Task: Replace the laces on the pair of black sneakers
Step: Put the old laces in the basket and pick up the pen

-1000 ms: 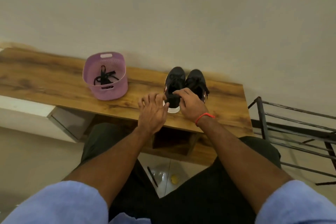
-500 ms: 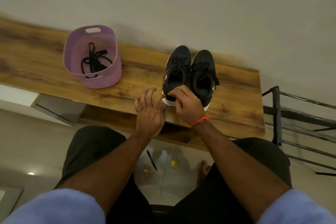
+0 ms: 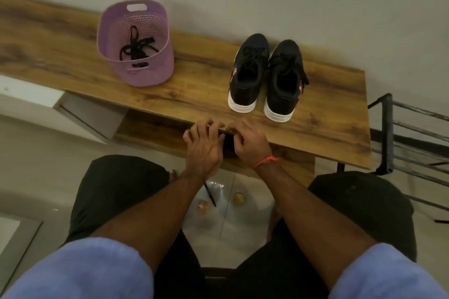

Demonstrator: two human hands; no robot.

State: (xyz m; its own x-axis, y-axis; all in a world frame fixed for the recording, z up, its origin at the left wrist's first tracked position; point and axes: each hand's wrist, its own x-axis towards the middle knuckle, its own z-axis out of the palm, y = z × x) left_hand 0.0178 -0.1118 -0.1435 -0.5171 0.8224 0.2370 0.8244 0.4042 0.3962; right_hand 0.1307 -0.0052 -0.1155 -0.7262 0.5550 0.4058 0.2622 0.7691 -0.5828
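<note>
Head camera, looking down: a seated person in dark trousers and light blue sleeves faces a long wooden bench [image 3: 194, 85] set against a pale wall. Both hands rest together at the near edge of the bench. The left hand [image 3: 204, 148] has its fingers spread and lightly bent over the edge, holding nothing that can be seen. The right hand [image 3: 247, 143], with a red thread at the wrist, has its fingers curled at the edge; whether it holds anything cannot be told from here. The two hands touch or nearly touch.

Two black sneakers [image 3: 267, 75] with white soles stand side by side on the bench, just beyond the hands and slightly to the right, heels toward the person, toes toward the wall. Both are laced in black.

Well to the left of them sits a purple plastic basket [image 3: 155, 73] with loose black laces [image 3: 136, 48] lying inside. A dark metal rack [image 3: 413, 133] stands beside the right end of the bench.
</note>
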